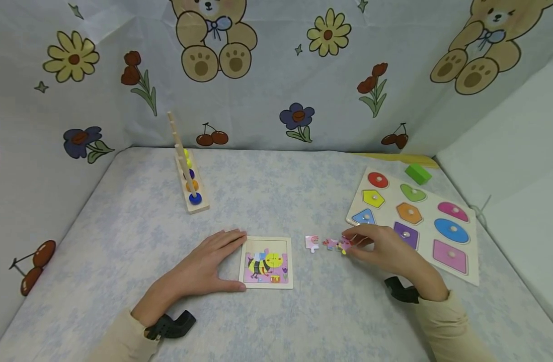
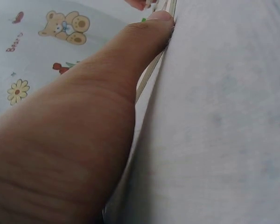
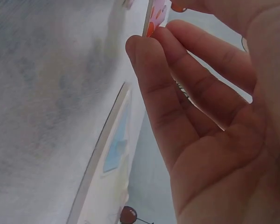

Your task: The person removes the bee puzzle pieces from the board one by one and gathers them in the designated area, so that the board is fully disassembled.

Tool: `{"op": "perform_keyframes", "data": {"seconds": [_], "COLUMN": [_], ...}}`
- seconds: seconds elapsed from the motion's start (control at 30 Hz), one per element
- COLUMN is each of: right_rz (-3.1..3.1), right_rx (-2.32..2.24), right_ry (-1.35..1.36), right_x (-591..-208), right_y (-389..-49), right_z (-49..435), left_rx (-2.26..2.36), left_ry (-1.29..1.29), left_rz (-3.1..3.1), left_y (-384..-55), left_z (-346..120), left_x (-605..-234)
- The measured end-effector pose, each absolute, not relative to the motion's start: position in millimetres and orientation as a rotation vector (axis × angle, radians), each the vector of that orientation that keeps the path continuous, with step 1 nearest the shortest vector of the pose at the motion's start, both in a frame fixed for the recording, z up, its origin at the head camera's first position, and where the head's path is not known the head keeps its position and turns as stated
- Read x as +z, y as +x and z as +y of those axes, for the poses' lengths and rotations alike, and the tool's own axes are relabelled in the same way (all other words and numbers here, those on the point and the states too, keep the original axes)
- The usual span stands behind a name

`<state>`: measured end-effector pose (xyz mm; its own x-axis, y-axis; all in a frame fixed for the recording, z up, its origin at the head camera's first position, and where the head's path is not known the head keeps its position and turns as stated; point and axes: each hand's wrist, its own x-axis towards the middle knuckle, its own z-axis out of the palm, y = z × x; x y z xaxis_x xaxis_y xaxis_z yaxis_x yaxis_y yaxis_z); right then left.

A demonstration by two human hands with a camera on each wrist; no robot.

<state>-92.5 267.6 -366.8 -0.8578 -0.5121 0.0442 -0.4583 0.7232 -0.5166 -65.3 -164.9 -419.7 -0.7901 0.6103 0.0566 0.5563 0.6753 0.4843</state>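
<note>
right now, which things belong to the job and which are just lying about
In use:
bee jigsaw in its wooden tray, left hand against it
jigsaw piece pinched by the right hand
loose jigsaw pieces nearby

Likely lying about:
knobbed shape board
green block
wooden peg stacker

Puzzle tray (image 1: 267, 245): on the table (image 1: 136, 211), near middle, between the hands
Left hand (image 1: 211, 262): along the tray's left side
Loose piece (image 1: 311, 243): just right of the tray
Second piece (image 1: 330, 244): right of that, left of the held piece
Held piece (image 1: 344, 245): at the right hand's fingertips
Right hand (image 1: 385, 249): by the shape board's near left part
Shape board (image 1: 390, 203): right side of the table
Block (image 1: 418, 173): just beyond the board's far edge
Ring stand (image 1: 203, 203): far left of the tray
Cloth (image 1: 267, 75): behind the table
</note>
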Motion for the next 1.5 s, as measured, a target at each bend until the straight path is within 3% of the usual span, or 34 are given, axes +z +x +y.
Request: {"op": "perform_keyframes", "data": {"seconds": [1.5], "right_rz": [2.827], "right_rx": [-0.647], "right_ry": [-0.8], "right_x": [-376.2], "right_y": [-91.3], "right_z": [286.5], "left_rx": [0.736], "left_ry": [0.949], "left_rz": [2.785], "left_y": [-65.0], "left_z": [-164.7], "left_x": [-420.6]}}
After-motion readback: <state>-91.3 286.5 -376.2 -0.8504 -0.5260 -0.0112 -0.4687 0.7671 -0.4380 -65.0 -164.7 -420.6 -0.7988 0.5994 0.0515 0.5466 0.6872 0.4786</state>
